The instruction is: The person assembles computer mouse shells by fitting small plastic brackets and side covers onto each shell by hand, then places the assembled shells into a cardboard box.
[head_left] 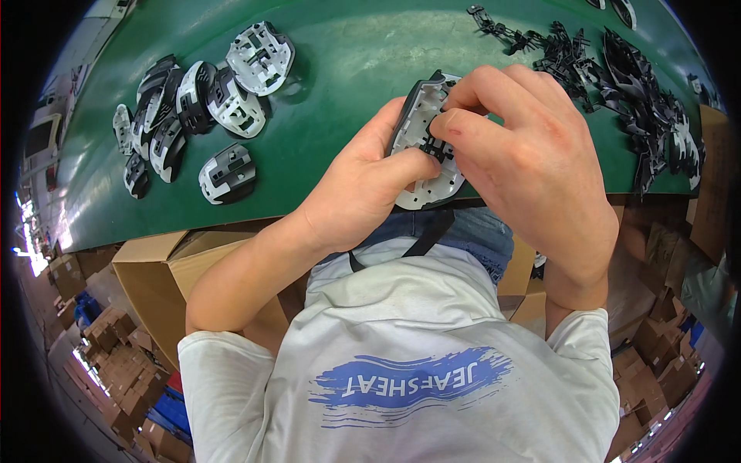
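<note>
A mouse shell (423, 193), white inside with a black rim, is gripped by my left hand (359, 181) just over the table's near edge. Its hollow side faces up, and my left thumb presses into it beside a small black plastic part (434, 145). My right hand (532, 147) reaches in from the right, its thumb and index finger pinched together at the upper middle of the shell. Whatever sits between those fingertips is hidden.
On the green table (332, 77), several black-and-white mouse shells (208, 96) cluster at the left, with one shell (228, 174) nearer me. Thin black plastic parts (567, 58) and dark curved pieces (637, 108) pile up at the right. Below the edge stands an open cardboard box (154, 266).
</note>
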### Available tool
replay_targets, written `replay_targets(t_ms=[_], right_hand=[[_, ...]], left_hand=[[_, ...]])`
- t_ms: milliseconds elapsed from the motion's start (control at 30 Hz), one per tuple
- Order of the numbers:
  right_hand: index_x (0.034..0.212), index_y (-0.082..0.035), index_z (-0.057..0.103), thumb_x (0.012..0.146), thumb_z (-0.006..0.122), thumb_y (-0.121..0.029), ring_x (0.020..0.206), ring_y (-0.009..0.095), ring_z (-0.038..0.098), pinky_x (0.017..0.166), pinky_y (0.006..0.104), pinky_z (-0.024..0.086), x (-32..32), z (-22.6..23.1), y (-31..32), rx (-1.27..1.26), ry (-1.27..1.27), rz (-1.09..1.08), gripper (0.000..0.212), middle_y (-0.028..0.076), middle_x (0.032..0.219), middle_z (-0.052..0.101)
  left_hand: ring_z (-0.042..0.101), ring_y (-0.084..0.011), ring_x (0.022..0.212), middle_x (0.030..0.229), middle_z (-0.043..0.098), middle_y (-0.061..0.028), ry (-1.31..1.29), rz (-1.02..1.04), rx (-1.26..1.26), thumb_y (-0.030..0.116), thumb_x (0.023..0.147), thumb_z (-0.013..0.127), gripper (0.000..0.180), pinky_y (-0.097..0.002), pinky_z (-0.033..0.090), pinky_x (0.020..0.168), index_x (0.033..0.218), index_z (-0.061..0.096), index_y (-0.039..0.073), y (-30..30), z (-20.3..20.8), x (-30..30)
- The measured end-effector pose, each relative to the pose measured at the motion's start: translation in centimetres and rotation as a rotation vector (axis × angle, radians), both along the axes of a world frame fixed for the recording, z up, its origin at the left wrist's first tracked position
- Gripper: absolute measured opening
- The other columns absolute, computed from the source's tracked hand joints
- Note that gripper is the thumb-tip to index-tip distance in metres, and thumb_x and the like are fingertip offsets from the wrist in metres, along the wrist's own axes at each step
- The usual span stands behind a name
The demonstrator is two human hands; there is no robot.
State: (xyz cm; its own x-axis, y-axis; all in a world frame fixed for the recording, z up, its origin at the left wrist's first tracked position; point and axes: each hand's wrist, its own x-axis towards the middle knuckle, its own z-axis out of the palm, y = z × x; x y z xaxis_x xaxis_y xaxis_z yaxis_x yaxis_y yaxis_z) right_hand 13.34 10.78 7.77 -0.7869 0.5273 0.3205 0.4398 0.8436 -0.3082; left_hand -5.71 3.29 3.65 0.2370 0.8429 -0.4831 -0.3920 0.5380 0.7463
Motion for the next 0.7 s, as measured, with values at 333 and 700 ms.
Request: replay_targets(t_ms=[333,700], right_hand=[[0.096,-0.008,0.073,0.079,0.083,-0.003,0.083,0.025,0.065,0.072,0.0376,0.049,0.3,-1.4,-0.2,-0.042,0.146,-0.064,0.020,0.005,0.094,0.067],[0.095,-0.009,0.072,0.078,0.084,-0.005,0.083,0.025,0.063,0.075,0.0385,0.047,0.7,-1.3,-0.4,0.037,0.114,-0.020,0.021,0.002,0.093,0.066]], left_hand=[[0.058,-0.0087,0.099,0.113,0.062,-0.0005,0.004,0.097,0.022,0.006,0.090,0.061,0.059,-0.0236,0.046,0.081,0.148,0.052,0.006,-0.4,0.3,0.1],[0.059,-0.0110,0.104,0.115,0.062,-0.0031,-0.032,0.067,0.085,0.003,0.089,0.060,0.062,-0.0286,0.050,0.092,0.150,0.048,0.003,-1.1,-0.1,0.8]])
